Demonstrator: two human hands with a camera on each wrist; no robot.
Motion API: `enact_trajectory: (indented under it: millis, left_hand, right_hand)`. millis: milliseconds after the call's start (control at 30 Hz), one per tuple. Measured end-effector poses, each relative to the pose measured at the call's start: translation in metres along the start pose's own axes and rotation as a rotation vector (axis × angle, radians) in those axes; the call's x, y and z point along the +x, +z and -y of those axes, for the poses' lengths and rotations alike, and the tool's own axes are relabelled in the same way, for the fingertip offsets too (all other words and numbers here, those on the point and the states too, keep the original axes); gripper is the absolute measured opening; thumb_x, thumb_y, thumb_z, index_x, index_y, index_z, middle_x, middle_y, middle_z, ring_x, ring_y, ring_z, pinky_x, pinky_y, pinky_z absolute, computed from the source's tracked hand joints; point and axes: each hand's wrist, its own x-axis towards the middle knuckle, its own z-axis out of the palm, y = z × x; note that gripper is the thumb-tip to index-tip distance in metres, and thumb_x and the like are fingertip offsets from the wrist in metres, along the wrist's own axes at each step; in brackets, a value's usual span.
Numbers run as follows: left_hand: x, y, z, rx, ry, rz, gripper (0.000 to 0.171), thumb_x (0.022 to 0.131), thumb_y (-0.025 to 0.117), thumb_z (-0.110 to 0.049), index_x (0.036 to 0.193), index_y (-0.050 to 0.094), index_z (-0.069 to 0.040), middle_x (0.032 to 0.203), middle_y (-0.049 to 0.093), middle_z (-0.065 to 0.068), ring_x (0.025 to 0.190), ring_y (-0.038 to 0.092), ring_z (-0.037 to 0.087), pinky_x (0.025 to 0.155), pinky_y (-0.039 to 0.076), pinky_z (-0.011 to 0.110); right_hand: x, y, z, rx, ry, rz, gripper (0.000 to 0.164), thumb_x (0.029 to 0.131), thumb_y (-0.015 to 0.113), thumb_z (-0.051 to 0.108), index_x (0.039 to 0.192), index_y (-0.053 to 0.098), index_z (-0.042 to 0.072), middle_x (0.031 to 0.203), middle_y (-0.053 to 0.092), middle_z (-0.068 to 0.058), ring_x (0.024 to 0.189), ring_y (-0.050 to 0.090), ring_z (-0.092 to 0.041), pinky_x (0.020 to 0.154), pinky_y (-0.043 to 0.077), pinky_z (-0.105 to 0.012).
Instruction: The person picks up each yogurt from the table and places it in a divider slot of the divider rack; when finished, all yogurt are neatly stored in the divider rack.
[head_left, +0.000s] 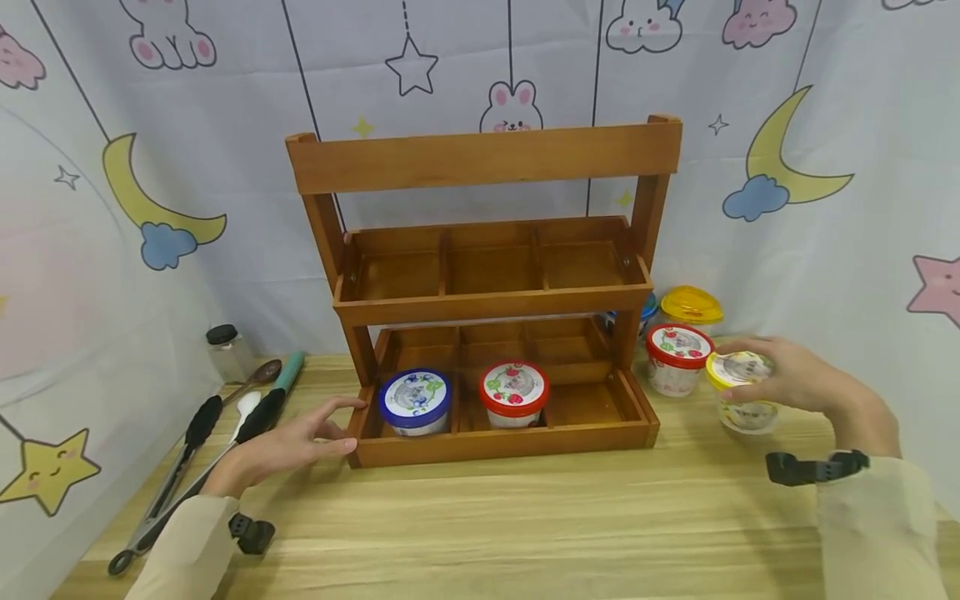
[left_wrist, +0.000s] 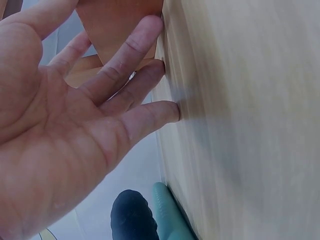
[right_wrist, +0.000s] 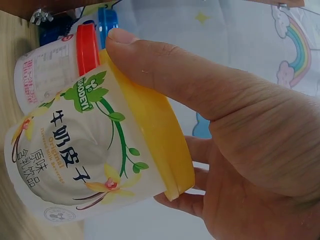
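Judging by how things lay, work was approx partway: two tubs stood in the two-tier brown wooden rack (head_left: pixel 487 158), both in the lower front row, i.e. a round white tub w/ dark-blue lid (head_left: pixel 415 402) in the L compartment & a round white tub w/ red lid (head_left: pixel 514 393) in the middle one. Outside, to the R of the rack, were the round white tub w/ flat yellow lid (right_wrist: pixel 95 150), a second red-lidded white tub (head_left: pixel 677 358), a tub w/ domed yellow lid (head_left: pixel 690 307) & at least one blue-lidded tub (head_left: pixel 649 308), partly hidden by the rack. Those were prob. what was left, tho the pics didn't settle it.

The right hand (head_left: pixel 806 375) held the flat-yellow-lid tub, clamped across its lid rim, thumb one side, fingertips opp. side. That tub was at the far R of the pale wood-grain table (head_left: pixel 525 517), just beside the second red one; couldn't tell if its base touched down. Squat shape, so no real long axis; its lid-to-base axis ran near upright w/ a slight lean, lid up, base down, printed front facing the R wrist cam.

The left hand (head_left: pixel 292 437) had its fingers apart, gripping nothing, tips at the rack's lower L end; touching or just beside, couldn't say
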Motion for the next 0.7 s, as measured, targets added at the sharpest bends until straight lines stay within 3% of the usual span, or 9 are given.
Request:
enact_trajectory:
  millis: [267,500,700]
  left_hand:
    - [-0.001,0.001,0.000,0.000,0.000,-0.001,0.068,0.101,0.062,-0.033,0.155,0.026,-0.014,0.123,0.063,0.015,0.117,0.058,0.036,0.094,0.046,0.060]
    - [0.000,0.001,-0.001,0.002,-0.020,-0.012,0.068,0.100,0.062,-0.034,0.155,0.027,-0.016,0.121,0.064,0.013,0.116,0.059,0.033,0.094,0.045,0.061]
    - [-0.001,0.000,-0.002,0.002,-0.023,-0.012,0.068,0.100,0.062,-0.034,0.155,0.027,-0.016,0.121,0.063,0.013,0.115,0.059,0.033,0.094,0.045,0.061]
  right_hand:
    - [0.001,0.000,0.010,-0.025,0.005,-0.022,0.065,0.081,0.083,0.043,0.129,0.063,0.004,0.142,0.037,-0.038,0.123,0.037,-0.058,0.087,0.042,-0.071]
    - [0.004,0.000,0.023,-0.008,-0.006,-0.042,0.061,0.082,0.083,0.040,0.129,0.065,0.007,0.142,0.036,-0.039,0.122,0.037,-0.060,0.087,0.043,-0.070]
    - [0.007,0.002,0.036,-0.004,-0.071,-0.067,0.054,0.083,0.083,0.036,0.127,0.067,0.008,0.142,0.037,-0.038,0.124,0.035,-0.058,0.088,0.041,-0.071]
